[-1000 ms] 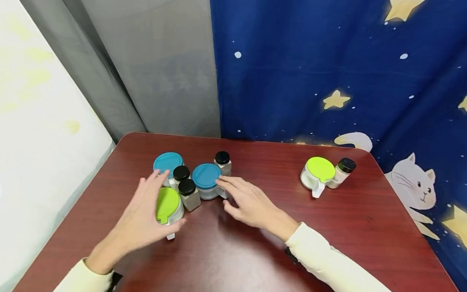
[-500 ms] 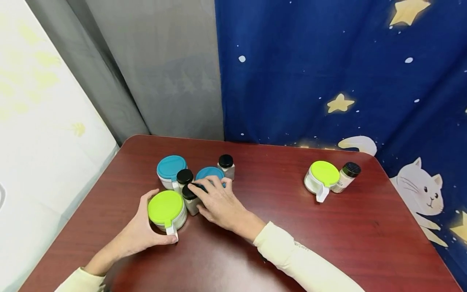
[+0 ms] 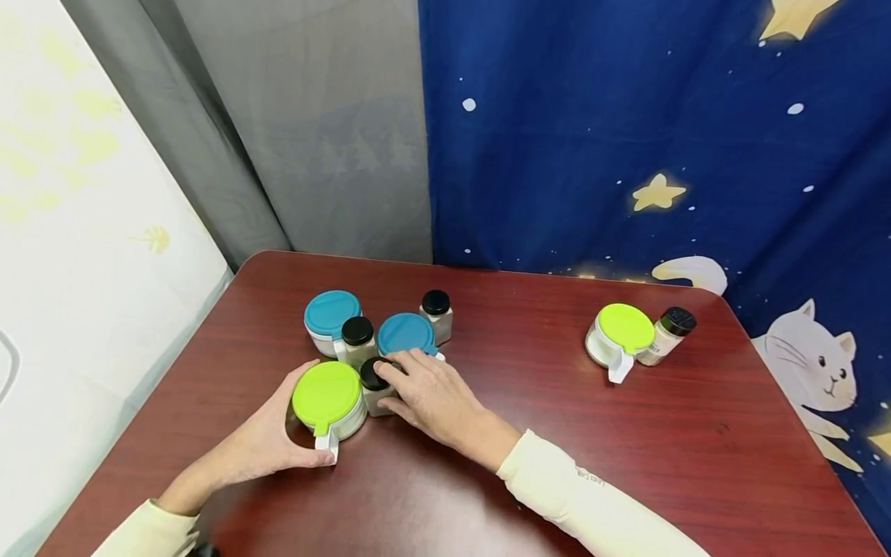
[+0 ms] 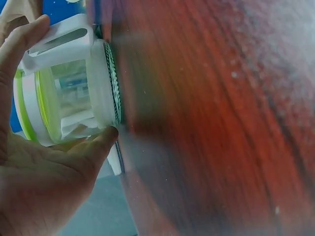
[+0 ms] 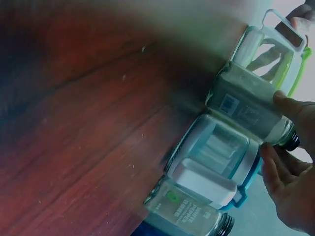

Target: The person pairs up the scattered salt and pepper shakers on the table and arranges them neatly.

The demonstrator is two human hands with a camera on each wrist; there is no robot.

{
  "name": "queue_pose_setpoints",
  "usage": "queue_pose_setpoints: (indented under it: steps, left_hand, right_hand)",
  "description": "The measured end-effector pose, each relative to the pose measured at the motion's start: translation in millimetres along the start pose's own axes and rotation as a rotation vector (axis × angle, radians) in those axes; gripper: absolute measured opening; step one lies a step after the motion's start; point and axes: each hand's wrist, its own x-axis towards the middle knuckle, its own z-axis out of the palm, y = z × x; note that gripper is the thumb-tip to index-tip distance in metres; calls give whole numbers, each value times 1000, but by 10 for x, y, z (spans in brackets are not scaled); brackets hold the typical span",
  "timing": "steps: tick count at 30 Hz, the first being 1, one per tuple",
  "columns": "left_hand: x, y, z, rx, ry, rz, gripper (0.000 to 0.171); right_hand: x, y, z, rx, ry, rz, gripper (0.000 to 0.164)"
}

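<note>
My left hand (image 3: pixel 261 441) curves round a clear jar with a lime-green lid (image 3: pixel 327 394); in the left wrist view its thumb rests on the white handle (image 4: pixel 64 44) and a fingertip lies low on the far side. Right beside that jar, my right hand (image 3: pixel 438 398) pinches a square, black-capped spice jar (image 5: pixel 236 96) between thumb and fingers near its shoulder. A blue-lidded jar (image 3: pixel 406 333) stands just behind the right hand, which partly hides it. Another black-capped spice jar (image 3: pixel 358 340) and a second blue-lidded jar (image 3: pixel 332 313) stand behind the green-lidded one.
A third black-capped spice jar (image 3: pixel 436 313) stands at the back of the cluster. Far right on the brown table (image 3: pixel 529 371) are another green-lidded jar (image 3: pixel 624 333) and a black-capped shaker (image 3: pixel 668 336). Curtains (image 3: pixel 543 139) hang behind the table's back edge.
My right hand has moved left from the blue-lidded jar's handle to the front spice jar and taken hold of it. My left hand has settled round the green-lidded jar.
</note>
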Motion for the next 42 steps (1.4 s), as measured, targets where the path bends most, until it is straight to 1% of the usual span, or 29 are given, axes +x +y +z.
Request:
queue_pose_setpoints:
  steps: [5, 8, 10, 12, 14, 19, 22, 26, 28, 32, 36, 39, 42]
  left_hand:
    - [-9, -13, -9, -47, -21, 28, 116]
    - [-10, -10, -14, -34, -24, 28, 117]
    - [-6, -3, -13, -24, -21, 28, 116]
    - [-4, 0, -8, -6, -14, 29, 115]
    - [-8, 3, 6, -13, -14, 37, 113]
    - [0, 14, 27, -23, -6, 43, 110]
    - [14, 21, 18, -22, 10, 33, 109]
    - [20, 30, 2, -27, 13, 25, 109]
    - [25, 39, 0, -24, 12, 23, 108]
    - [32, 70, 16, -20, 9, 17, 108]
    - [28, 130, 60, -10, 8, 6, 108]
    - [31, 190, 100, -1, 6, 0, 109]
    - [28, 250, 140, 23, 8, -5, 109]
  right_hand:
    - [-34, -17, -14, 131, -54, 14, 41]
    - [-45, -3, -12, 189, -70, 19, 44]
    - [-53, 2, -11, 206, -75, 27, 46]
    - [-65, 1, 3, 207, -66, 31, 48]
    - [-93, 0, 20, 229, -55, 42, 50]
    - [-159, 20, 84, 349, 13, 68, 52]
    - [-182, 31, 116, 410, 59, 64, 54]
    - [-180, 32, 129, 455, 86, 51, 55]
    - [-178, 31, 118, 472, 89, 58, 56]
    - [-202, 12, 70, 503, 80, 109, 58]
    - [-252, -32, 5, 579, 92, 185, 60]
    - [-285, -72, -70, 693, 126, 242, 59]
    - [-314, -104, -144, 810, 143, 298, 59]
